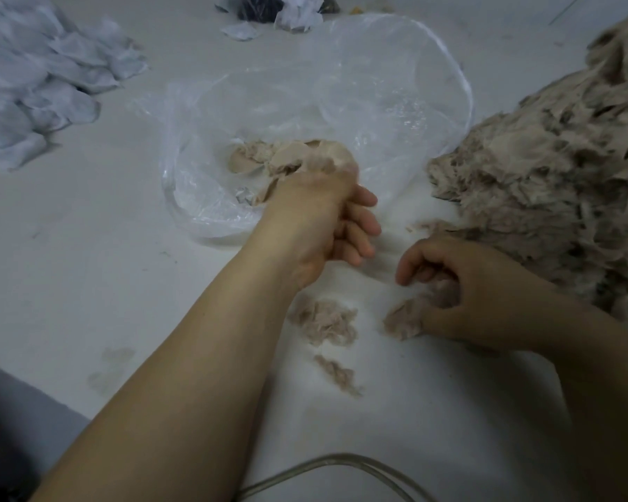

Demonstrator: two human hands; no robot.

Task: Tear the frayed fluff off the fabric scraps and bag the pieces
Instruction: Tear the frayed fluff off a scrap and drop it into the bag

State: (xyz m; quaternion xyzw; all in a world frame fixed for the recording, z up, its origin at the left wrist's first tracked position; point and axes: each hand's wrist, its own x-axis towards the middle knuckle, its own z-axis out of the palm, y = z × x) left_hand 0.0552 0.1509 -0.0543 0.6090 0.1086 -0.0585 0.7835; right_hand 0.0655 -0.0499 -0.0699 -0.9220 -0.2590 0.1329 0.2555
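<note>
A clear plastic bag (359, 85) lies open on the white table, with several beige fabric pieces (249, 159) inside its mouth. My left hand (323, 219) reaches to the bag's mouth and pinches a blurred beige fabric scrap (329, 155) at its fingertips, while its other fingers curl loosely. My right hand (475, 291) rests on the table nearer to me, its fingers curled round a tuft of beige fluff (408, 317). Two loose fluff tufts (323, 320) lie on the table between my arms.
A big heap of frayed beige scraps (559, 175) fills the right side, just beyond my right hand. A pile of pale grey-white scraps (33, 85) sits at the far left. Dark and white scraps (276, 9) lie at the top edge. A cable (323, 465) loops along the front.
</note>
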